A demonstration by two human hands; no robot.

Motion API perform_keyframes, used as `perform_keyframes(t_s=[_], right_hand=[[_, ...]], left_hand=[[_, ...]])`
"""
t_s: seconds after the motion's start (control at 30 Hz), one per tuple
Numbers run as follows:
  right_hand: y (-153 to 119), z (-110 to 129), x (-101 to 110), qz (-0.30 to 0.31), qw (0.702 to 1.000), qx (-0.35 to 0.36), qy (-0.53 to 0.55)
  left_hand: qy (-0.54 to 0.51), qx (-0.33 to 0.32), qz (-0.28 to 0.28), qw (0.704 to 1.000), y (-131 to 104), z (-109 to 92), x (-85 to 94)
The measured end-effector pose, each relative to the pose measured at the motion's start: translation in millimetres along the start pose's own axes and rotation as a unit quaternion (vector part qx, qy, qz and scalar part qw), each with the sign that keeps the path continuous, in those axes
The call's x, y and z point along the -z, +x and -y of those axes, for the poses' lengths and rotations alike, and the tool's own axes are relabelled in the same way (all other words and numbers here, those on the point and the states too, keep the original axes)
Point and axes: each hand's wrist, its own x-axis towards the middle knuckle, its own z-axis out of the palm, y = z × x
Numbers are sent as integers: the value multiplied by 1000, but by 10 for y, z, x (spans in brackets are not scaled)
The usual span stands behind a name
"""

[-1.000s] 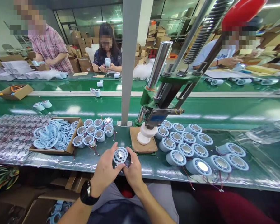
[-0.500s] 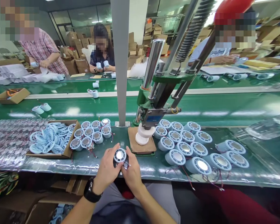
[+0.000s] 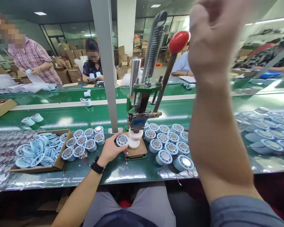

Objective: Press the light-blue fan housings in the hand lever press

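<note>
A blue cup (image 3: pixel 121 140) was gripped by the left hand (image 3: pixel 110 150), just beside the white head (image 3: pixel 135 135) of the press (image 3: pixel 139 121), with its wires (image 3: pixel 126 155) left dangling just right of the thumb. The hands were held well apart; the right hand (image 3: pixel 209 37) was held high beside the red knob (image 3: pixel 179 42), but whether anything was clasped by it (its fingers were blurred and partly cropped) could not be told. Wires, it was judged, could be nipped if caught beneath the cup, and the left fingertips could be pinched if the lever (image 3: pixel 165 82) were lowered with them so near the head. Cracking could be caused by a tilted cup.
</note>
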Motion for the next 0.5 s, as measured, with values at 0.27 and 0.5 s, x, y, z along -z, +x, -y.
perform_keyframes(t_s=[0.27,0.5], right_hand=[[126,-205,-476,74,970,-139,186],[-158,45,-66,39,980,-82,178]], left_hand=[[-213,-5,131,968,412,-19,-436],[-132,-46,90,986,230,88,-358]])
